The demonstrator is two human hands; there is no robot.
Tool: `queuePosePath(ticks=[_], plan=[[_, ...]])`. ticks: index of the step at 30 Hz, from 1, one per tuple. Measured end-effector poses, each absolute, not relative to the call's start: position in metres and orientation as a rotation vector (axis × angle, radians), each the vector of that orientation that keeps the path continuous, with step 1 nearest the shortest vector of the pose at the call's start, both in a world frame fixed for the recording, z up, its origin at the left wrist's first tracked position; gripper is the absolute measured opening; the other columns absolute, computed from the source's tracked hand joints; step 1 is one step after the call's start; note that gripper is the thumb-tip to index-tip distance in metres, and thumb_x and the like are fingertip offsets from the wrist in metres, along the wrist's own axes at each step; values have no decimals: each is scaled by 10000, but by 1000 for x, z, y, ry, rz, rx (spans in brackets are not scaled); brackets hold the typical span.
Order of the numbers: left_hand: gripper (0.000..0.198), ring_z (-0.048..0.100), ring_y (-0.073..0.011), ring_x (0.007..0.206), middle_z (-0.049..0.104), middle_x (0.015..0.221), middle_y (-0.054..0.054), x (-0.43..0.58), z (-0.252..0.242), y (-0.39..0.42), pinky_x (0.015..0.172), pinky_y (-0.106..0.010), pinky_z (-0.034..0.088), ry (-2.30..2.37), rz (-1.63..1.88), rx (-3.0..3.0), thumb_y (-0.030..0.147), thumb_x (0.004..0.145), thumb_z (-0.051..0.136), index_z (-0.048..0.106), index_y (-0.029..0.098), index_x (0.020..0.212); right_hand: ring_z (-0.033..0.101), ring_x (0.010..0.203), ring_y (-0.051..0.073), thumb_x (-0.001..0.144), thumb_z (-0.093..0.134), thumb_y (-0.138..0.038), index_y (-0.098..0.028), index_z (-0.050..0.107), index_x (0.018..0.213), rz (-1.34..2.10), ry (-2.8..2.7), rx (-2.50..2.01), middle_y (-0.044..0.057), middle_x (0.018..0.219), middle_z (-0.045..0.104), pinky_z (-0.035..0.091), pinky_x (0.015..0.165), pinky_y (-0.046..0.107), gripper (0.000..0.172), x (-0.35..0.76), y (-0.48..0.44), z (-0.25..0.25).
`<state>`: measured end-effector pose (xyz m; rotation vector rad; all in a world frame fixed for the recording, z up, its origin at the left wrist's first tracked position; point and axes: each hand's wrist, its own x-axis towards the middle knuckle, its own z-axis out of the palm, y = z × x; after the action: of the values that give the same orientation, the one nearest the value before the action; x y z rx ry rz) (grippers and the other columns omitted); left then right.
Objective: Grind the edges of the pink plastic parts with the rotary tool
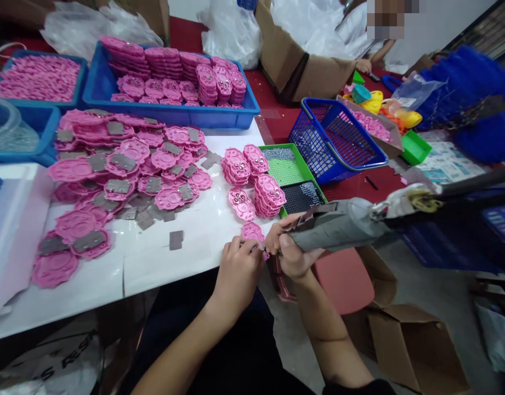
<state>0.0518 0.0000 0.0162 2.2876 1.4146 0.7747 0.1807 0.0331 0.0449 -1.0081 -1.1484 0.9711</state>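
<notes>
My right hand (pixel 294 255) is wrapped around a grey power screwdriver (pixel 338 227), which lies tilted with its tip toward my left hand. Close beside it, my left hand (pixel 240 269) has its fingers closed on a pink scalloped plastic piece (pixel 252 231) at the table's front edge. My fingers hide most of that piece and the tool's tip. Just behind are stacks of pink pieces with shiny metal bits (pixel 268 195). To the left lies a heap of pink pieces with grey metal plates (pixel 124 162). One grey plate (pixel 176 240) lies alone on the white tabletop.
A green tray (pixel 293 164) holding small metal parts borders the stacks, with a blue basket (pixel 338 140) beyond. Blue bins (pixel 170 114) of pink parts line the back. A person's hand (pixel 363 66) shows far off. Cardboard boxes (pixel 416 345) stand on the floor at right.
</notes>
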Motion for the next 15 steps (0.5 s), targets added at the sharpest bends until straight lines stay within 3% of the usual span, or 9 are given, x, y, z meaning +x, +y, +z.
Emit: queuePosePath(ticks=[3, 7, 11, 15], plan=[[54, 602, -265, 956, 752, 1026, -54, 52, 16, -1, 778, -403, 497, 1439, 780, 2348, 146, 934, 748, 712, 184, 946, 442, 375, 96, 871, 698, -393, -276, 557, 963, 919, -1165, -863, -114, 539, 490, 431, 396, 249, 205, 180, 36, 64], [107, 599, -270, 956, 744, 1046, -68, 55, 15, -5, 775, -405, 495, 1469, 799, 2407, 127, 920, 743, 714, 176, 1011, 356, 319, 85, 827, 652, -339, -269, 596, 897, 702, -1050, -772, -118, 502, 450, 367, 325, 222, 113, 200, 42, 97], [77, 599, -270, 932, 722, 994, -77, 62, 14, -6, 782, -402, 483, 1550, 840, 2416, 112, 929, 690, 705, 182, 959, 324, 299, 82, 756, 599, -325, -252, 603, 822, 397, -857, -819, -117, 466, 413, 315, 316, 222, 99, 232, 69, 116], [91, 586, -266, 868, 674, 902, -75, 72, 15, -4, 751, -398, 462, 1671, 831, 2410, 112, 938, 645, 700, 184, 938, 363, 307, 88, 729, 632, -347, -249, 509, 745, 289, -754, -937, -121, 437, 408, 326, 334, 225, 159, 256, 108, 113]])
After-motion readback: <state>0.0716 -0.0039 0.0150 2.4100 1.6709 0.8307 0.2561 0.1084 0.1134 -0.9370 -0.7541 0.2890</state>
